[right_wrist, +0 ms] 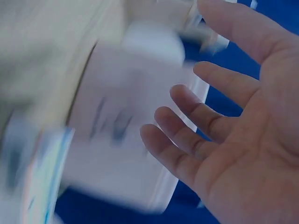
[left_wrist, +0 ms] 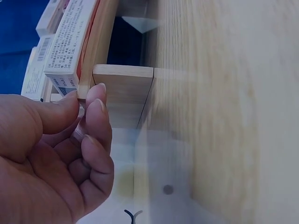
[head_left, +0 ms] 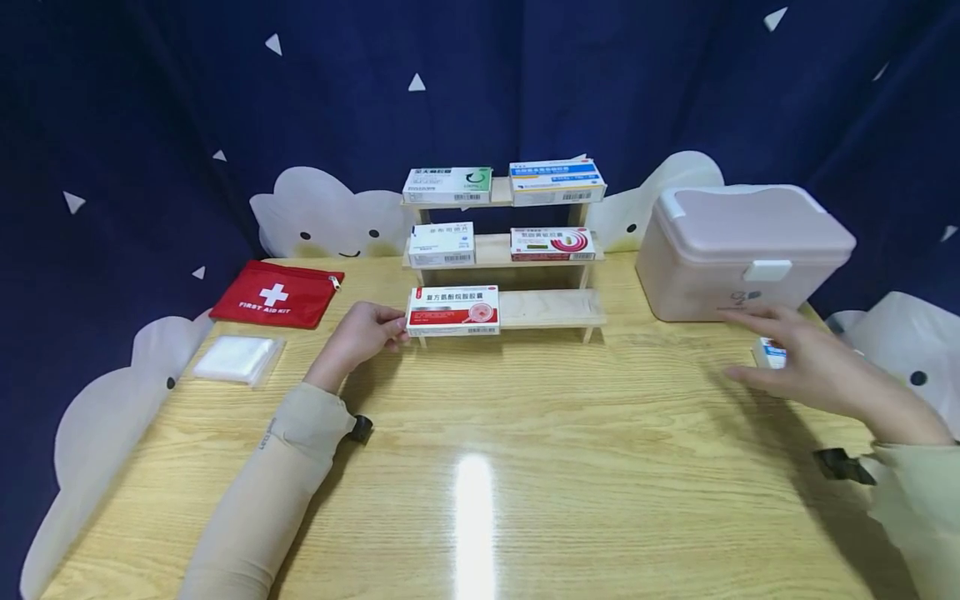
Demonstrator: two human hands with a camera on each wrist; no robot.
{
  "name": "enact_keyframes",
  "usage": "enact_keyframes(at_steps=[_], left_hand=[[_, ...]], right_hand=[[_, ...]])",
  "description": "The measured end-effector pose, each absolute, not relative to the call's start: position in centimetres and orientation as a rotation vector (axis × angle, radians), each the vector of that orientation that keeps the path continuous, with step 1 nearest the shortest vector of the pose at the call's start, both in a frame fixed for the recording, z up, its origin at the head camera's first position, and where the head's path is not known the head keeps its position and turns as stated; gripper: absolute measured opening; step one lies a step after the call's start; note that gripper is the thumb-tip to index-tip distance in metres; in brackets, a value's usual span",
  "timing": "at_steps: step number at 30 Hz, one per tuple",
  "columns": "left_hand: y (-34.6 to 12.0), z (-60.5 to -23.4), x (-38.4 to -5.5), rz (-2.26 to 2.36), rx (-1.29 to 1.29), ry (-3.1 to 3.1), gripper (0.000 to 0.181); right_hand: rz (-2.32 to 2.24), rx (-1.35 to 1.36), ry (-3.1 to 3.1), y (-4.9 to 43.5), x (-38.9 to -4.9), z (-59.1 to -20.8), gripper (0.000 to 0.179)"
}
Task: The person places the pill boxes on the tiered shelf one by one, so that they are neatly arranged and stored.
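Note:
At the left end of a small three-tier wooden rack [head_left: 551, 308], my left hand [head_left: 362, 333] pinches the edge of the lowest shelf [left_wrist: 124, 71] between thumb and fingertips. Right beside those fingertips lies a white and red medicine box [head_left: 453, 310] on that shelf. My right hand [head_left: 825, 367] is in the air at the right with its fingers spread, holding nothing. Partly hidden behind it, a small white and blue box [head_left: 771, 353] is on the table. The pale pink lidded storage box [head_left: 742, 250] stands just beyond this hand; the right wrist view is blurred.
Two medicine boxes sit on the top tier, one green and white [head_left: 447, 185], one blue and white [head_left: 557, 182]. The middle tier bears a white box [head_left: 442, 243] and a red-white box [head_left: 552, 243]. A red first aid pouch [head_left: 279, 294] and a clear-wrapped white packet [head_left: 238, 359] lie left.

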State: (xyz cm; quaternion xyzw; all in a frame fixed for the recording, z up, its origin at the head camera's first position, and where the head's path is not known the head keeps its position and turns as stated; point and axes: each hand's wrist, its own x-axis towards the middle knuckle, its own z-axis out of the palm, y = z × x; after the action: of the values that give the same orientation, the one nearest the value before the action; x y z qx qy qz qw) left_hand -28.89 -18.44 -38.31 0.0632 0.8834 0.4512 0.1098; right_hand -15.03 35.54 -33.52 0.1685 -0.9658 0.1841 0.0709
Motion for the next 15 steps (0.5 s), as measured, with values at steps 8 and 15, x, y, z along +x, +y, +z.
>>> enact_keyframes(at_steps=[8, 15], left_hand=[[-18.3, -38.3, -29.1, 1.322, 0.204, 2.604, 0.029], [-18.4, -38.5, -28.9, 1.311, 0.186, 2.610, 0.028]], right_hand=[[0.474, 0.129, -2.994, 44.6, -12.6, -36.0, 0.097], [0.501, 0.161, -3.040, 47.9, -12.5, -38.6, 0.115]])
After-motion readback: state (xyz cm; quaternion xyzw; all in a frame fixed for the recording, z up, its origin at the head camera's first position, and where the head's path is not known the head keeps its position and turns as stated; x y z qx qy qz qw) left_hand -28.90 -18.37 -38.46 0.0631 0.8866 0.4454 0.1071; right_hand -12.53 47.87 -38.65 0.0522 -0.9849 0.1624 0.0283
